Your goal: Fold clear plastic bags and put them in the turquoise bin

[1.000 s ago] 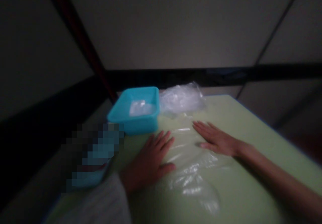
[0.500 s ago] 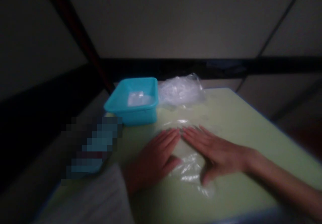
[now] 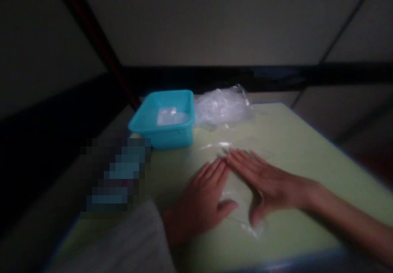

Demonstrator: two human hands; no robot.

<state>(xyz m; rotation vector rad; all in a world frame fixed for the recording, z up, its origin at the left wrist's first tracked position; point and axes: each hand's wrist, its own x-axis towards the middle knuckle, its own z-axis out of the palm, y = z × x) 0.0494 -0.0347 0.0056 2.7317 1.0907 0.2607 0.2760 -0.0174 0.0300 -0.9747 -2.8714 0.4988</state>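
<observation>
A clear plastic bag (image 3: pixel 241 199) lies flat on the yellow-green tabletop (image 3: pixel 294 142), its shiny creases catching light. My left hand (image 3: pixel 207 193) rests palm down on its left part, fingers stretched out and the thumb apart. On the right part my right hand (image 3: pixel 267 183) is also laid flat, fingers extended and thumb spread toward me. The fingertips of both hands meet or nearly meet near the far side of the bag. Much of the bag is hidden beneath the hands, and its outer edges are hard to make out.
At the back left stands a turquoise plastic basin (image 3: pixel 168 138) with a small clear packet (image 3: pixel 172 116) inside. A heap of clear plastic bags (image 3: pixel 222 106) lies beside it. A pixelated object (image 3: pixel 119 174) is at the left table edge. A wall rises behind the table.
My left hand has slid slightly to the right, and my right hand a little too, fingers still flat. The creases between the hands look smoother. The view has tilted slightly.
</observation>
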